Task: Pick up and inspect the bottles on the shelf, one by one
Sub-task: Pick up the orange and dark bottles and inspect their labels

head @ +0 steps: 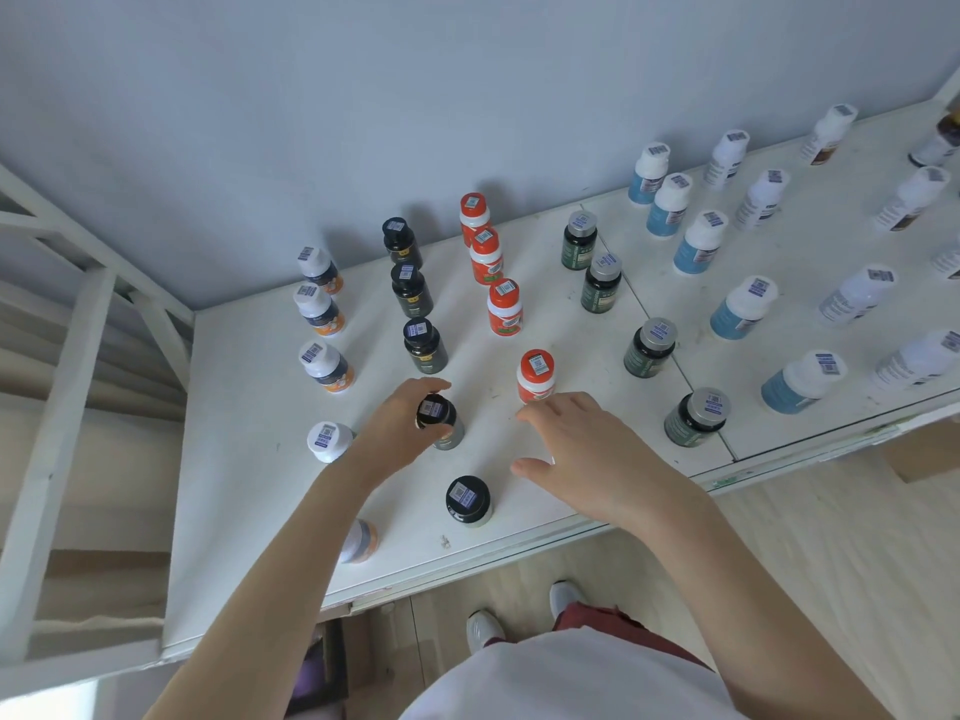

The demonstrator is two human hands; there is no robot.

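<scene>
**Left grip** [397, 426]: grasping. The fingers curl round the upper part of a dark bottle with a black cap [435, 411]. The bottle stands upright in the second column from the left, towards the front of the white shelf [249, 511]. Whether its base touches the shelf cannot be told.

**Right grip** [587, 459]: released. The fingers are extended and spread, palm down over the shelf, and they hold nothing. The fingertips lie just in front of an orange-capped bottle [535, 376]; contact cannot be confirmed.

**Adjacent items**
- A second black-capped bottle [468, 501] stands near the front edge, between the two forearms.
- A white-capped bottle [329, 441] stands just left of the left grip.
- A bottle with an orange band [363, 540] is partly hidden by the left forearm.

**Further out**
- Three black-capped bottles [425, 345] stand in a column behind the grasped one.
- Three orange-capped bottles [504, 306] stand in a column to the right of these.
- Green bottles with grey caps [650, 348] form the next column.
- Blue bottles with white caps [743, 306] and white bottles [857, 293] fill the right end.
- Each visible cap carries a small code sticker.

The shelf backs onto a pale wall [363, 96].
</scene>
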